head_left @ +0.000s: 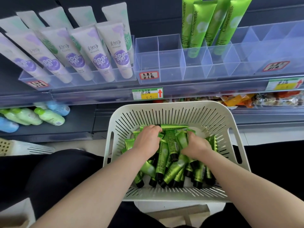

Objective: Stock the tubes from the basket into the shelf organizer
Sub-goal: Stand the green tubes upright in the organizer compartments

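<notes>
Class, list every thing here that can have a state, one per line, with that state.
basket, upright, partly filled.
loose tubes, heaped in the basket, caps on.
left hand, grips tubes in the heap.
right hand, grips tubes in the heap.
organizer, front compartments empty.
stocked tubes, upright in rear compartments.

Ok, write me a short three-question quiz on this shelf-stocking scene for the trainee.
1. True or false: the left hand and right hand are both inside the white slotted plastic basket.
2. The clear plastic shelf organizer compartment right behind its red-bordered label holds: A) purple tubes, B) nothing, C) bottles.
3. What colour are the caps of the small green tubes in the basket?
Key: 1 true; 2 B; 3 black.
</notes>
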Motion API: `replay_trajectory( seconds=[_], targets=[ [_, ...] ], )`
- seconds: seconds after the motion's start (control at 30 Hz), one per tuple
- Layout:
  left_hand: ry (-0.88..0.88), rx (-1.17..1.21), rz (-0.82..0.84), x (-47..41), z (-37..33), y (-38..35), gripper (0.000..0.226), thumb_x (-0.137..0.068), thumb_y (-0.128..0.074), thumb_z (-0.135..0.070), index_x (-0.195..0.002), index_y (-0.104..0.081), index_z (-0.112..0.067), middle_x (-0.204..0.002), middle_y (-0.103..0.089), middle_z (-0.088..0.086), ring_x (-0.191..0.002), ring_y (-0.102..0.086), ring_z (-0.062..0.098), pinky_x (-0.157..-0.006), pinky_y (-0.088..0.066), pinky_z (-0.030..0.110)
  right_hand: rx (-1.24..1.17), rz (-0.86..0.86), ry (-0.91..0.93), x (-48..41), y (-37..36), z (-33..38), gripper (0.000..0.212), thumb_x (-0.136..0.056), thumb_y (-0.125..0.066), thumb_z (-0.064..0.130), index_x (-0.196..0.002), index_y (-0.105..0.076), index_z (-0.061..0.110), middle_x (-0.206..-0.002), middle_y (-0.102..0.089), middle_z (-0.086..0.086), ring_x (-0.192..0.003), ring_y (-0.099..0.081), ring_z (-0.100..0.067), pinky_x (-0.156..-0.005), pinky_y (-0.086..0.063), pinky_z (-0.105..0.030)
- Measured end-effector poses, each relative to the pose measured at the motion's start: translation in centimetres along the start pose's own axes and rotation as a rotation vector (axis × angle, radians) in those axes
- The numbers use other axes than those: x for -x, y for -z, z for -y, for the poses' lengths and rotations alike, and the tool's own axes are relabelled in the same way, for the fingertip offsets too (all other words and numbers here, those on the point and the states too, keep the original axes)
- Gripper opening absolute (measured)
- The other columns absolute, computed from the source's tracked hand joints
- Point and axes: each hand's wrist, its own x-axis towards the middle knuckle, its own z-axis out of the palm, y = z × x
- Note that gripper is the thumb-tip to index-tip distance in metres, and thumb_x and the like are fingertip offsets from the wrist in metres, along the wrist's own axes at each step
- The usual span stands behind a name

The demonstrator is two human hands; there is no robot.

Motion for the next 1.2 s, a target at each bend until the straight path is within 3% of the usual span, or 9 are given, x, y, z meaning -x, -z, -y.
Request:
replay_trajectory(
  seconds=[0.23,0.33,0.47,0.63,0.77,0.97,1.03,1.13,1.2],
  targets=[
    [0.052,-0.007,0.145,-1.7,-2.3,-1.3,0.029,-0.093,-0.058,-0.011,-0.122,-0.061,-0.014,-0.114,-0.065,0.007,-0.101,-0.063,0.025,-0.082,-0.053,0.038,-0.020,-0.237,0.190,2.0,2.6,-1.4,0.025,-0.085,-0.051,0.040,-0.099,-0.048,0.020,-0.089,-0.053,0.002,-0.076,-0.055,-0.022,-0.063,-0.049,-0.033],
    [0.111,-0.077,0.228,-2.8,-4.7,-2.4,0.018,-0.091,-0.061,-0.007,-0.108,-0.065,-0.013,-0.101,-0.065,0.009,-0.090,-0.064,0.026,-0.072,-0.052,0.036,-0.142,-0.330,0.217,2.9,3.5,-1.9,0.030,-0.093,-0.046,0.047,-0.096,-0.049,0.017,-0.092,-0.049,0.002,-0.078,-0.054,-0.023,-0.063,-0.046,-0.033],
    [0.234,-0.169,0.347,-3.7,-7.1,-3.8,0.008,-0.089,-0.066,-0.017,-0.090,-0.060,-0.011,-0.094,-0.063,0.009,-0.085,-0.059,0.024,-0.064,-0.046,0.032,-0.254,-0.382,0.259,3.2,4.4,-2.8,0.025,-0.093,-0.054,0.030,-0.109,-0.044,0.014,-0.084,-0.054,0.002,-0.075,-0.057,-0.024,-0.058,-0.039,-0.030],
    [0.260,-0.312,0.424,-3.3,-7.4,-4.7,0.038,-0.083,-0.062,-0.004,-0.120,-0.053,-0.005,-0.121,-0.055,0.015,-0.114,-0.050,0.031,-0.082,-0.047,0.035,-0.318,-0.363,0.313,3.0,4.5,-3.4,0.031,-0.093,-0.054,0.028,-0.119,-0.045,0.014,-0.087,-0.055,0.003,-0.074,-0.054,-0.019,-0.060,-0.036,-0.028],
    [0.344,-0.234,0.596,-2.6,-7.3,-4.0,0.052,-0.079,-0.066,-0.013,-0.129,-0.051,-0.010,-0.097,-0.055,0.003,-0.079,-0.059,0.016,-0.061,-0.056,0.028,-0.335,-0.371,0.338,3.0,4.3,-3.1,0.023,-0.092,-0.055,0.026,-0.110,-0.049,0.013,-0.097,-0.058,-0.002,-0.078,-0.054,-0.020,-0.062,-0.038,-0.029],
    [0.312,-0.252,0.402,-2.3,-7.3,-3.9,0.016,-0.088,-0.055,-0.011,-0.102,-0.062,-0.016,-0.092,-0.064,0.002,-0.075,-0.061,0.018,-0.065,-0.056,0.031,-0.304,-0.415,0.381,3.8,4.9,-3.3,0.023,-0.091,-0.054,0.019,-0.114,-0.050,0.022,-0.100,-0.060,0.000,-0.077,-0.058,-0.022,-0.060,-0.045,-0.031],
    [0.279,-0.276,0.407,-2.1,-7.4,-4.2,0.017,-0.091,-0.054,-0.011,-0.105,-0.061,-0.015,-0.098,-0.066,0.005,-0.082,-0.063,0.022,-0.069,-0.056,0.034,-0.315,-0.409,0.380,4.1,5.1,-3.5,0.022,-0.093,-0.052,0.021,-0.115,-0.051,0.020,-0.101,-0.061,-0.001,-0.080,-0.059,-0.023,-0.063,-0.048,-0.034],
    [0.252,-0.288,0.471,-1.8,-8.0,-4.3,0.034,-0.091,-0.057,-0.046,-0.105,-0.060,-0.014,-0.100,-0.066,0.004,-0.087,-0.064,0.021,-0.069,-0.055,0.032,-0.290,-0.412,0.379,4.7,5.3,-3.4,0.023,-0.094,-0.050,0.022,-0.116,-0.051,0.021,-0.103,-0.061,-0.001,-0.083,-0.059,-0.022,-0.067,-0.051,-0.037],
    [0.199,-0.331,0.504,-2.1,-8.6,-4.5,0.033,-0.093,-0.056,-0.042,-0.105,-0.062,-0.011,-0.104,-0.066,0.006,-0.091,-0.065,0.021,-0.075,-0.056,0.031,-0.256,-0.429,0.382,5.0,5.5,-3.5,0.023,-0.094,-0.050,0.023,-0.117,-0.049,0.024,-0.105,-0.060,0.003,-0.082,-0.059,-0.021,-0.064,-0.050,-0.035]
  ],
)
